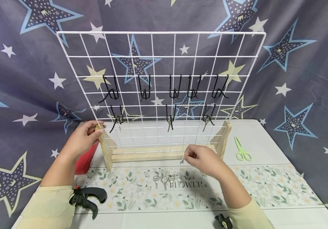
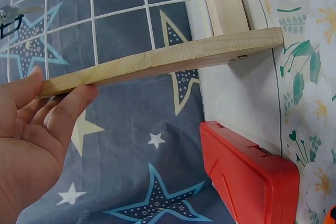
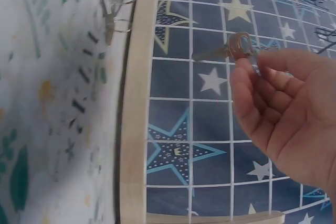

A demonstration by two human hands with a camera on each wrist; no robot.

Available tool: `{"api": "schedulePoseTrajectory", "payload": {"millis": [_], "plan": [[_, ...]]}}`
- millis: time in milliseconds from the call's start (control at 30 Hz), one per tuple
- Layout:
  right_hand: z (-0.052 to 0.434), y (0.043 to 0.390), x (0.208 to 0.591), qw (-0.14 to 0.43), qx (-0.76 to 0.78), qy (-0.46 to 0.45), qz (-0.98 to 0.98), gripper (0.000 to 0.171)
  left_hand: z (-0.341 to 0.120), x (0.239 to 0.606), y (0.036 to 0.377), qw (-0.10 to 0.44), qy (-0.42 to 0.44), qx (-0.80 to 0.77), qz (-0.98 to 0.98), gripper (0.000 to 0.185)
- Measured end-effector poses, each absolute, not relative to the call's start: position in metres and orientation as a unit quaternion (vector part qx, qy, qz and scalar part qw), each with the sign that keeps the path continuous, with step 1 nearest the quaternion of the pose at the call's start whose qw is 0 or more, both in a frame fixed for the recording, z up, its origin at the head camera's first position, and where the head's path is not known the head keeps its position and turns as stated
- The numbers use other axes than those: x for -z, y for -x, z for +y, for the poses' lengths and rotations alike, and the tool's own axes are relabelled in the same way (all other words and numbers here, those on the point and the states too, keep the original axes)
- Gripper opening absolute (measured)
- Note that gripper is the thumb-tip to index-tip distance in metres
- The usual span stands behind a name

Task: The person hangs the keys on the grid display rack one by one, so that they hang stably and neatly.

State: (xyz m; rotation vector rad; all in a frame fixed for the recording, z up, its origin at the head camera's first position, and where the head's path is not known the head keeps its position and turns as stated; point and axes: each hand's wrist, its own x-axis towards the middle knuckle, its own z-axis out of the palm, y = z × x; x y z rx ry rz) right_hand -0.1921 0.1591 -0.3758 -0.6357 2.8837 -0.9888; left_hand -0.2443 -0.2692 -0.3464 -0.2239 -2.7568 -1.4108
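Observation:
A white wire grid (image 1: 164, 57) stands upright in a wooden stand (image 1: 152, 155) on the table. Black hooks (image 1: 175, 90) hang on it in two rows; keys hang from the lower ones (image 1: 169, 125). My left hand (image 1: 85, 136) grips the top of the stand's left wooden upright (image 2: 157, 61). Just in front of the stand's base rail, my right hand (image 1: 194, 156) pinches a small silver key (image 3: 223, 52) by its ring. Several more keys (image 1: 167, 179) lie in a row on the floral runner (image 1: 267, 187) below that hand.
A red case (image 2: 247, 177) lies left of the stand, by the table edge. Green scissors (image 1: 242, 149) lie to the right of the stand. A black clamp (image 1: 86, 198) sits at the front left edge, another (image 1: 222, 221) at the front. A star-patterned cloth hangs behind.

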Motion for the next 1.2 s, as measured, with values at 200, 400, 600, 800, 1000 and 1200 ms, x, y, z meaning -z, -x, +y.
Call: {"api": "schedulePoseTrajectory", "payload": {"millis": [200,400,600,800,1000,1200], "plan": [[0.165,0.184,0.363,0.009,0.432,0.206,0.878,0.004,-0.27,0.347,0.244,0.021,0.069,0.453,-0.889,0.043],[0.172,0.179,0.354,0.0,0.547,0.223,0.807,0.01,-0.27,0.348,0.244,0.026,0.075,0.457,-0.886,0.044],[0.179,0.174,0.344,-0.042,0.625,0.245,0.74,0.01,-0.27,0.348,0.245,0.026,0.074,0.456,-0.886,0.043],[0.187,0.171,0.335,-0.073,0.676,0.264,0.684,0.005,-0.27,0.348,0.245,0.024,0.077,0.456,-0.886,0.043],[0.194,0.166,0.325,-0.118,0.691,0.24,0.671,0.005,-0.27,0.348,0.245,0.022,0.079,0.458,-0.885,0.044],[0.202,0.166,0.315,-0.161,0.716,0.238,0.636,0.006,-0.27,0.349,0.245,0.026,0.081,0.456,-0.886,0.043]]}}
